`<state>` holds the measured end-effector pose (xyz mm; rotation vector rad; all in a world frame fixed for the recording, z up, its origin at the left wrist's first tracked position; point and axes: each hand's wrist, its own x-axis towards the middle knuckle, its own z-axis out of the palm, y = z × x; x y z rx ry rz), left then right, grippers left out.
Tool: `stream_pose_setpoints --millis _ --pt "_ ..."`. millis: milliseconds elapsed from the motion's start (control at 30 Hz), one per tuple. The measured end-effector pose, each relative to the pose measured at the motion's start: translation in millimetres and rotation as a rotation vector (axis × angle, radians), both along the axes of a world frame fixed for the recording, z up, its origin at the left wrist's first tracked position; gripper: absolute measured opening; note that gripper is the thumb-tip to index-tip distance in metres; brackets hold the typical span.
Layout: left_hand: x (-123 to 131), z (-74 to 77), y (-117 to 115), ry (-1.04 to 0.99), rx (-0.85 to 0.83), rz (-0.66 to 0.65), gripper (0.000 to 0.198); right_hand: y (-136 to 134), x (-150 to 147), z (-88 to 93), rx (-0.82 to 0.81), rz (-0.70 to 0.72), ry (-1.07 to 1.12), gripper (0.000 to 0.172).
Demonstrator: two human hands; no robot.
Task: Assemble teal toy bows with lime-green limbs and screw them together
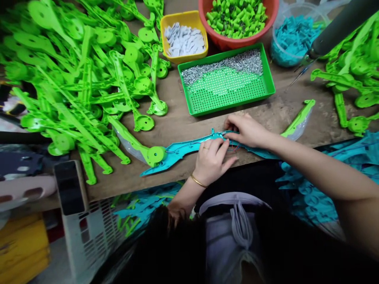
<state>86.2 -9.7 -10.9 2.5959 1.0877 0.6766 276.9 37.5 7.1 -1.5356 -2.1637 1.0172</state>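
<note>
A long curved blue plastic shell, like half of a toy bow, lies along the front of the table with thin wires in it. A green limb with a round end joins its left end; another green limb shows at the right. My left hand rests on the shell's middle, fingertips touching it, with the thumb stretched away. Against the shell's upper edge, my right hand has its fingers pinched together. Whatever sits between those fingertips is hidden. Red and dark wires show beneath my right hand.
Green plastic parts heap at left. Behind stand a green tray of screws, a yellow bin, a red bowl and a clear tub of blue pieces. A powered screwdriver hangs at right; a phone lies front left.
</note>
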Motion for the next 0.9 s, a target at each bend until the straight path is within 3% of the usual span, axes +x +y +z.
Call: stream_pose_setpoints --millis 133,300,433,600,767,900 --pt "7.8 3.6 5.7 0.039 -0.051 0.087 0.024 1.7 -0.2 -1.0 0.050 -0.012 -0.036 0.014" --pt "18.0 12.9 18.8 0.095 -0.240 0.172 0.026 0.1 12.8 10.1 -0.013 0.056 0.070 0.013" --pt "24.0 18.1 22.2 0.190 -0.279 0.215 0.024 -22.7 19.6 19.7 0.223 0.111 0.035 0.022" --pt "19.1 17.6 19.9 0.140 -0.274 0.203 0.016 -43.2 10.2 12.0 0.527 0.117 -0.284 0.026" --pt "4.2 11.4 12.7 -0.159 -0.239 0.150 0.014 -39.7 -0.5 1.9 0.486 0.062 -0.411 0.031" --pt "6.6 7.4 8.1 -0.133 -0.097 0.170 0.018 -40.1 -9.3 -0.9 0.468 -0.052 -0.477 0.029"
